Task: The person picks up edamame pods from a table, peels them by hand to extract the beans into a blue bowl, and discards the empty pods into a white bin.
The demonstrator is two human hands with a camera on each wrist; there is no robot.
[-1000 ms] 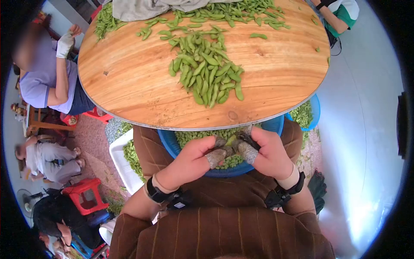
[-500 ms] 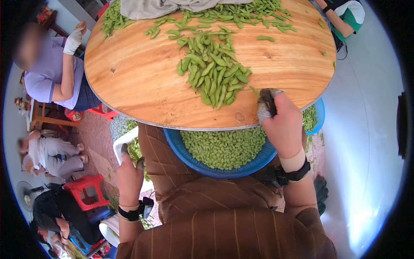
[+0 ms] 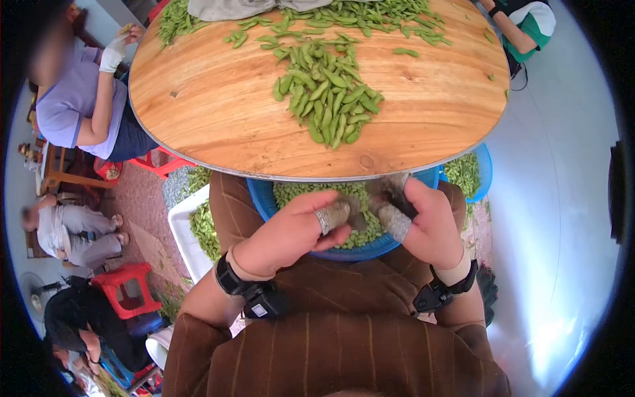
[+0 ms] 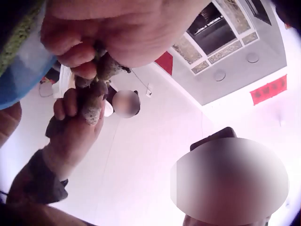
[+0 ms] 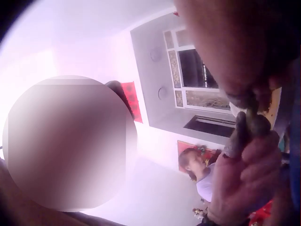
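Observation:
My left hand (image 3: 291,228) and right hand (image 3: 430,225) meet over a blue basin (image 3: 362,254) of shelled green soybeans (image 3: 297,192). Worn grey coverings wrap the thumbs and some fingers, blurred at the tips in the head view. Between the fingertips in the right wrist view shows a green soybean pod (image 5: 252,114), pinched from both sides and mostly hidden. In the left wrist view, too, the fingertips of both hands come together. Ahead, a pile of unshelled pods (image 3: 327,96) lies on the round wooden table (image 3: 211,126).
More pods (image 3: 178,23) and a grey cloth (image 3: 231,8) lie at the table's far side. A white tub (image 3: 182,221) stands left of my knees, a second blue basin (image 3: 486,172) to the right. People sit at the left, near a red stool (image 3: 126,288).
Half a second ago my right hand was at a pod on the table's near edge, my left over the white tub. Both have come back together above the basin.

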